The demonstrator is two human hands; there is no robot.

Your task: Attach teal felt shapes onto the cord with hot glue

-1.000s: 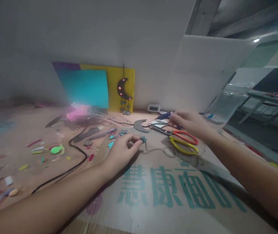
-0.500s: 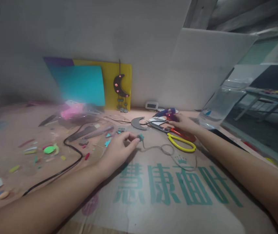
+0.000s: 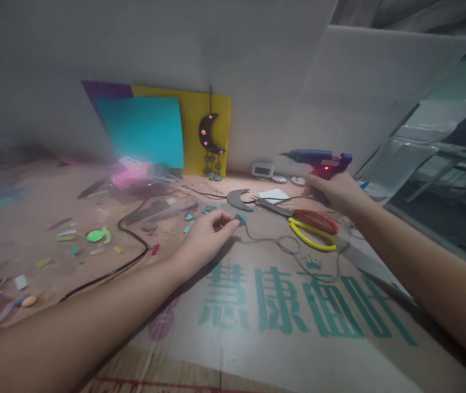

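At table [image 3: 266,357] | left fingers [image 3: 228,231] clamped on one teal piece [image 3: 241,219] | right fingers [image 3: 318,184] clamped around one glue gun [image 3: 314,158]

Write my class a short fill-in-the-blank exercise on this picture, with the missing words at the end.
1. While the left hand pinches a small teal piece, the right hand grips a glue gun showing a ____ light.
2. The scissors have one reddish handle and one ____ handle.
3. The dark crescent against the yellow board bears ____ pink dots.

Missing words: red; yellow; four.
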